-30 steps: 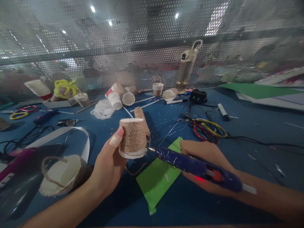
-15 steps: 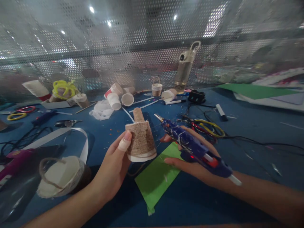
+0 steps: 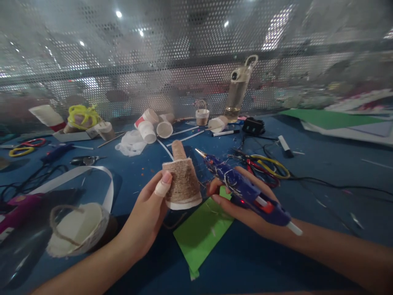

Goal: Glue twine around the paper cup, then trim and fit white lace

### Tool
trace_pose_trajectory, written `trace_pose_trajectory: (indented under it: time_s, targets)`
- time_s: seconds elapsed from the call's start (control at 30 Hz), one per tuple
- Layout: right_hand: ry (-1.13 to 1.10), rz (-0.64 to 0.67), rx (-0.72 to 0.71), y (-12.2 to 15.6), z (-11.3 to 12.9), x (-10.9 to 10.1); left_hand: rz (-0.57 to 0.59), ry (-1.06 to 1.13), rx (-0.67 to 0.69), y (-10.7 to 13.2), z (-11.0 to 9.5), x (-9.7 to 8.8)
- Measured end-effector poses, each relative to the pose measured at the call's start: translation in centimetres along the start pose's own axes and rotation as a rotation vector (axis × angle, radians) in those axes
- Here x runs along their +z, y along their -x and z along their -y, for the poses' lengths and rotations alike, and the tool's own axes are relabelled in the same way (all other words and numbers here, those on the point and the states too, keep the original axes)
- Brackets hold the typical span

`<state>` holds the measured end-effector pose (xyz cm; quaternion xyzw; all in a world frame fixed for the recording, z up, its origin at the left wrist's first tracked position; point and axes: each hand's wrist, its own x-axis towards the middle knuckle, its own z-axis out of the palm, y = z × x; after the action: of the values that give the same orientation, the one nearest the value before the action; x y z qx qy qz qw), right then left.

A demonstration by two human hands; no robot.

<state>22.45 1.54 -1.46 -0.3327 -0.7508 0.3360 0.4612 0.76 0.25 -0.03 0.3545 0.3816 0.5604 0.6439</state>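
My left hand [image 3: 146, 217] grips a paper cup wrapped in brown twine [image 3: 181, 184], held upside down with its white rim low. My right hand [image 3: 242, 205] holds a blue glue gun [image 3: 245, 190] with its nozzle pointing up and left, a little apart from the cup; its fingertips reach toward the cup's rim. A green paper sheet [image 3: 199, 233] lies on the blue table [image 3: 322, 180] under both hands. A spool of twine [image 3: 178, 149] stands just behind the cup.
A twine-handled cup basket [image 3: 76, 229] lies at the near left beside a purple tool [image 3: 18, 205]. Scissors and pliers [image 3: 264, 164], cables, loose paper cups [image 3: 153, 125], a small basket [image 3: 202, 112] and a water bottle [image 3: 239, 88] sit farther back. A perforated metal screen [image 3: 184, 61] closes the far side.
The cup was turned upside down in my left hand. My right hand lifted the glue gun away from the cup's rim and tilted its nozzle upward, then drew closer to the cup.
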Motion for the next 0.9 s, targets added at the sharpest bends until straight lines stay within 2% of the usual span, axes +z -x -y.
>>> trace_pose_trajectory:
  time_s: [0.2,0.37,0.47,0.57,0.73,0.9]
  targets:
    - [0.056,0.012,0.048,-0.1,1.3,-0.5,-0.020,-0.091,0.064,-0.3,0.0,-0.4]
    - [-0.001,0.009,0.028,0.1,1.2,-0.5,-0.042,-0.153,0.107,-0.6,0.0,-0.7]
    - [-0.086,-0.032,0.037,0.4,0.6,-0.4,-0.016,-0.194,0.099,-0.7,-0.1,-0.8]
    - [-0.140,-0.031,0.130,0.6,0.2,-0.4,-0.012,-0.208,0.086,-0.6,-0.2,-0.7]
    - [-0.095,-0.059,0.208,-0.2,0.2,-0.7,-0.017,-0.171,0.065,-0.3,-0.3,-0.6]
    - [-0.013,-0.003,0.263,-0.9,0.5,-1.2,0.024,-0.107,0.011,-0.4,-0.2,-0.5]
